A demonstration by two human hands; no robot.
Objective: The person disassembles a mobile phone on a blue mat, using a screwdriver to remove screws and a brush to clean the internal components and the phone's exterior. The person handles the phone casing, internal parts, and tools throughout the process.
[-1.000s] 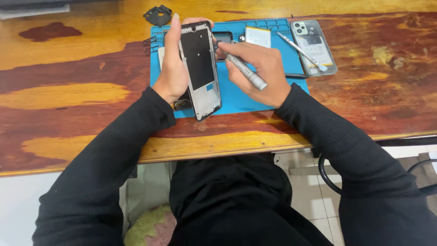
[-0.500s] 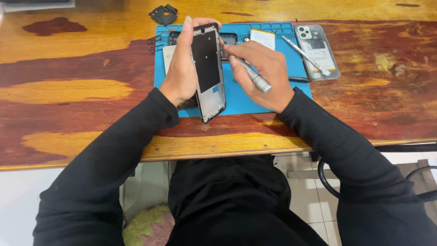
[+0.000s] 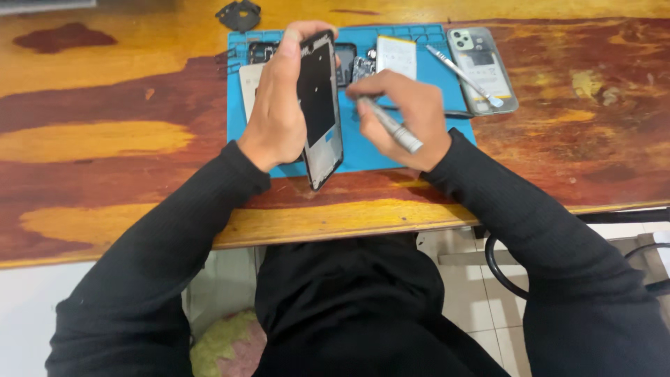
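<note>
two hands work over a blue mat [image 3: 426, 150] on a glossy wooden table [image 3: 105, 139] streaked red and yellow. the left hand [image 3: 279, 115] is wrapped around a phone frame [image 3: 321, 108], fingers curled over its top edge, holding the thin dark rectangle tilted up on its long side above the mat. the right hand [image 3: 412, 115] is closed around a slim metal screwdriver [image 3: 391, 127], its tip hidden near the frame. a shiny grey back cover [image 3: 481, 66] lies at the mat's right edge with a thin metal tool [image 3: 464, 75] across it.
</note>
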